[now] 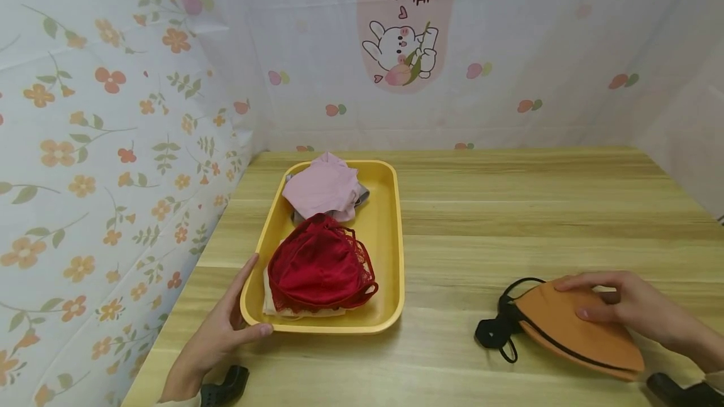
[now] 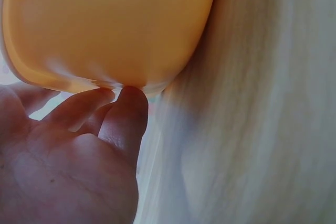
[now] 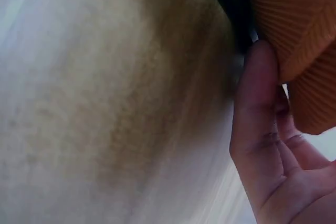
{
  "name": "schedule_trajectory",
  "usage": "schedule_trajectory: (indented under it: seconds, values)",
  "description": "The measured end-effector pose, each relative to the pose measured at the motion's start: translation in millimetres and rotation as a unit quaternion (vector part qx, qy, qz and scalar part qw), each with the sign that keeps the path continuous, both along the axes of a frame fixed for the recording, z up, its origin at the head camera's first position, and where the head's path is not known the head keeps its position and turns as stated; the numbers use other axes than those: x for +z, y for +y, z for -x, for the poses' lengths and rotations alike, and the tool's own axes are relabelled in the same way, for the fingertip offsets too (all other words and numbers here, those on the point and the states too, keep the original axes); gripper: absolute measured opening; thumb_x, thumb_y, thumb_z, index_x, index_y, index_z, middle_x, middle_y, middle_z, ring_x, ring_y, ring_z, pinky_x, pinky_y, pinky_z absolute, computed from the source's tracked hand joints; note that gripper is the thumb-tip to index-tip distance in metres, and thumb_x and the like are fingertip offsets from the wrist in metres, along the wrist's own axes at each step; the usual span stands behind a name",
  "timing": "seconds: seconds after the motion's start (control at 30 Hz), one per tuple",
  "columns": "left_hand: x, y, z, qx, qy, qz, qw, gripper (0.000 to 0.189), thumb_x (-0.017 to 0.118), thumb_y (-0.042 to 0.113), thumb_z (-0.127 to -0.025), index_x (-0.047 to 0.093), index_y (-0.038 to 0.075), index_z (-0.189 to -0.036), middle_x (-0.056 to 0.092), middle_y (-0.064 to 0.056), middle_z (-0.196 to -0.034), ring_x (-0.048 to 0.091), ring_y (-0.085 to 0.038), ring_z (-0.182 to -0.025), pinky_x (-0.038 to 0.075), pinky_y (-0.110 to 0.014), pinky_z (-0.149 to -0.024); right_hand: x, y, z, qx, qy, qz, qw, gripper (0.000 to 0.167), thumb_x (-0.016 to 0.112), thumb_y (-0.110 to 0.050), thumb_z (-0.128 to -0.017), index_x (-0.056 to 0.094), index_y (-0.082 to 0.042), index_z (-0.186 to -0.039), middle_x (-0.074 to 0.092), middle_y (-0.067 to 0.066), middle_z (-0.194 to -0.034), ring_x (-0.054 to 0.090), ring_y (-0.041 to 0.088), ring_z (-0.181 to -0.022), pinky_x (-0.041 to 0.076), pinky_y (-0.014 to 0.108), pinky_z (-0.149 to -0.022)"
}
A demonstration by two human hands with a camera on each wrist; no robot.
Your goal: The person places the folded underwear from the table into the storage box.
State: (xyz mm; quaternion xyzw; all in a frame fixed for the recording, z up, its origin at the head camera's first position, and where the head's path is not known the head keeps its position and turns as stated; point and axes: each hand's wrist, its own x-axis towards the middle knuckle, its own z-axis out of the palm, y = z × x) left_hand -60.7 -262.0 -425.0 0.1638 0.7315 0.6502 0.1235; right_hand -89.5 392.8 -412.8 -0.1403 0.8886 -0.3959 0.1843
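In the head view, my left hand [image 1: 217,335] holds the front left corner of a yellow tray [image 1: 401,256], thumb at the front and fingers along the left side. The left wrist view shows those fingertips against the tray's outer wall [image 2: 121,30]. Inside the tray lies a folded red bra [image 1: 319,262] with lace edging, on top of a cream cloth [image 1: 270,297]. To the right, my right hand [image 1: 628,306] pinches a folded orange bra [image 1: 557,313] with black trim and black straps [image 1: 503,316]. Its ribbed fabric [image 3: 299,19] shows up close in the right wrist view.
A pale pink folded garment [image 1: 322,187] lies at the tray's back, over a grey one [image 1: 362,195]. The wooden table [image 1: 509,206] meets a printed curtain [image 1: 317,36] behind, and a floral sheet [image 1: 102,162] hangs on the left.
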Motion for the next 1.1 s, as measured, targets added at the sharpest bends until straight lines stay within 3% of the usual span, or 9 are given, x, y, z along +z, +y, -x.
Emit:
schedule_trajectory:
  seconds: [0.17,0.33,0.4,0.53,0.63,0.97,1.1]
  values:
    - [-0.5,0.6,-0.6,0.004,0.0,0.001,1.0,0.108,0.068,-0.005,-0.087,-0.002,0.024,-0.163,-0.007,-0.02,-0.167,0.044,0.009,-0.13,0.055,-0.022,-0.094,-2.3,2.5,0.3,0.009,-0.019,0.023,0.9995,0.029,0.064,-0.007,-0.096,0.069,-0.004,-0.124,0.05,-0.045,-0.117,0.057,-0.014,-0.1,0.056,0.022,-0.071]
    - [-0.9,0.3,-1.0,0.002,0.0,0.001,1.0,0.108,0.068,-0.006,-0.087,-0.003,0.023,-0.163,-0.007,-0.021,-0.166,0.044,0.009,-0.13,0.054,-0.021,-0.095,-4.4,2.9,-1.6,-0.011,-0.029,0.024,0.9992,0.028,0.063,-0.009,-0.098,0.072,-0.016,-0.123,0.062,-0.029,-0.121,0.056,-0.015,-0.1,0.055,0.023,-0.072]
    - [-0.9,0.3,-1.1,0.003,0.001,0.003,1.0,0.108,0.068,-0.006,-0.087,-0.002,0.023,-0.163,-0.007,-0.021,-0.167,0.043,0.009,-0.13,0.054,-0.021,-0.096,-4.9,3.2,-2.0,-0.01,-0.037,0.037,0.9986,0.029,0.06,-0.008,-0.099,0.072,-0.015,-0.124,0.064,-0.027,-0.122,0.054,-0.016,-0.103,0.056,0.022,-0.073]
    - [-0.3,0.4,-1.0,0.007,-0.001,0.008,0.9999,0.107,0.069,-0.005,-0.087,-0.001,0.024,-0.163,-0.007,-0.02,-0.167,0.042,0.01,-0.131,0.053,-0.02,-0.096,-4.5,4.9,-1.3,0.003,-0.075,0.083,0.9937,0.032,0.052,-0.006,-0.103,0.068,-0.011,-0.13,0.057,-0.037,-0.122,0.058,-0.012,-0.104,0.058,0.026,-0.074]
    - [0.2,0.3,-1.1,0.008,-0.004,0.009,0.9999,0.107,0.069,-0.004,-0.088,-0.001,0.024,-0.163,-0.007,-0.02,-0.167,0.042,0.011,-0.131,0.053,-0.019,-0.096,-3.0,5.2,-0.6,0.002,-0.094,0.109,0.9896,0.034,0.05,-0.005,-0.104,0.069,-0.016,-0.13,0.056,-0.036,-0.122,0.061,-0.006,-0.103,0.06,0.03,-0.074]
    - [0.0,1.0,-0.2,0.002,-0.003,0.003,1.0,0.107,0.068,-0.005,-0.088,-0.002,0.024,-0.163,-0.007,-0.019,-0.167,0.044,0.009,-0.13,0.054,-0.021,-0.096,3.3,6.2,0.7,-0.068,-0.147,0.14,0.9767,0.035,0.053,-0.01,-0.103,0.068,-0.023,-0.132,0.055,-0.041,-0.118,0.07,0.008,-0.098,0.062,0.039,-0.075]
    - [0.3,0.7,-0.5,0.001,-0.005,0.001,1.0,0.107,0.068,-0.005,-0.088,-0.002,0.024,-0.163,-0.008,-0.019,-0.167,0.044,0.009,-0.131,0.054,-0.021,-0.096,2.6,7.1,1.5,-0.068,-0.151,0.187,0.9684,0.038,0.052,-0.005,-0.103,0.067,-0.023,-0.132,0.058,-0.036,-0.122,0.072,0.012,-0.098,0.062,0.041,-0.074]
